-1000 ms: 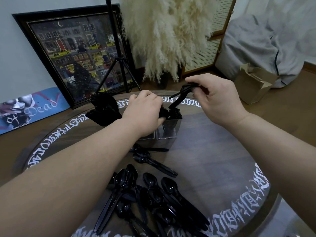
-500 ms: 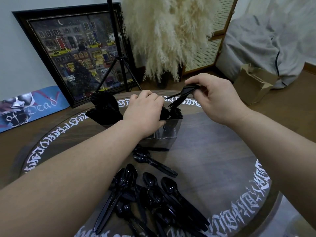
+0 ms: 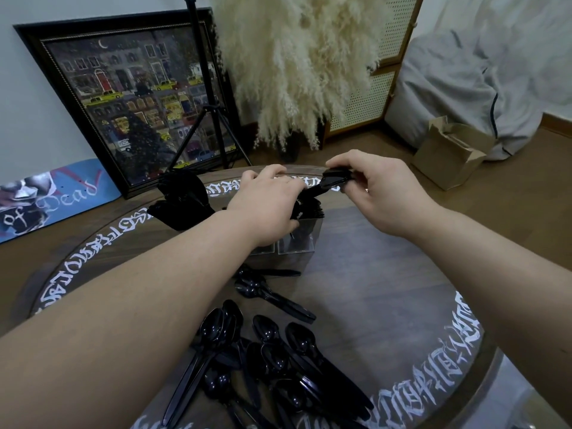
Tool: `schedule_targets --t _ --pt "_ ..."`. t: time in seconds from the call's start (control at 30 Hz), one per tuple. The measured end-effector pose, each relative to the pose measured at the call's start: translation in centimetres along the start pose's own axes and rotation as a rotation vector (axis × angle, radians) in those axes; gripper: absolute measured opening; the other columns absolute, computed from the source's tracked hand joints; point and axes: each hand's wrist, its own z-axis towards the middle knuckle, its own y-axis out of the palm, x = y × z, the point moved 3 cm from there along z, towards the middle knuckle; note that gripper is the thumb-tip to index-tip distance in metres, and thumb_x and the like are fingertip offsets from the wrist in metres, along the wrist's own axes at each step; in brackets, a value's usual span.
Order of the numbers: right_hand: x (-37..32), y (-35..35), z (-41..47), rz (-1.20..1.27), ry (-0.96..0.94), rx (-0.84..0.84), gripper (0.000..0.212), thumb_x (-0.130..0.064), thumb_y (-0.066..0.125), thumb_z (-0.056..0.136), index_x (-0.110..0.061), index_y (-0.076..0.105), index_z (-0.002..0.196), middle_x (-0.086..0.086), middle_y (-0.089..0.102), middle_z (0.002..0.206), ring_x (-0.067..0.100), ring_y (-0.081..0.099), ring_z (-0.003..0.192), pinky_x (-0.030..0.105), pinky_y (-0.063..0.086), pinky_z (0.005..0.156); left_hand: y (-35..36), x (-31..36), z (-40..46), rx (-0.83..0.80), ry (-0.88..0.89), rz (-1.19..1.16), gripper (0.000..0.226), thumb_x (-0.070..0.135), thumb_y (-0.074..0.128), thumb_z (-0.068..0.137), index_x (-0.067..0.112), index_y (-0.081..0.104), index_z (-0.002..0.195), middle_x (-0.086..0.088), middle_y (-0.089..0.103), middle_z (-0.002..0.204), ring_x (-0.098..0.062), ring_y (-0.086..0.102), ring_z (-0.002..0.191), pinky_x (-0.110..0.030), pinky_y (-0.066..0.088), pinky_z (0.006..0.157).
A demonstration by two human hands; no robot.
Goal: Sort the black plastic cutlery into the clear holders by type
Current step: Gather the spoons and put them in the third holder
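Note:
A clear holder (image 3: 305,241) stands mid-table with black forks (image 3: 313,209) upright in it. My right hand (image 3: 380,193) pinches the handles of a small bunch of black cutlery (image 3: 335,178) slanting down toward the holder. My left hand (image 3: 269,209) wraps over the holder's top and left side, its fingertips touching the bunch. A second clear holder (image 3: 263,249) peeks out under my left wrist. Several loose black spoons (image 3: 266,351) lie heaped at the table's near edge. Two more spoons (image 3: 263,289) lie just in front of the holders.
A bunch of black cutlery (image 3: 182,202) stands at the table's far left. The round dark table (image 3: 387,289) has white lettering round its rim. Beyond it stand a tripod (image 3: 207,113), a framed picture (image 3: 133,100), pampas grass (image 3: 297,63) and a cardboard box (image 3: 448,153).
My left hand has opened a little and slid its fingers up toward the bunch in my right hand. The right hand has tilted the cutlery flatter, nearer the left fingers.

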Motion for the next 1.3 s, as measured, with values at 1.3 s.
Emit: schedule_targets --t 1.3 --pt "-0.4 5.3 -1.9 -0.052 0.138 -0.288 0.068 -0.020 0.056 0.093 -0.022 0.020 0.151 0.000 0.031 0.151 0.024 0.048 0.123 0.030 0.037 0.096 -0.8 0.6 -3.6 0.102 -0.036 0.090 0.058 0.047 0.058 0.086 0.027 0.040 0.138 0.009 0.047 0.139 -0.018 0.026 0.136 -0.041 0.028 0.100"
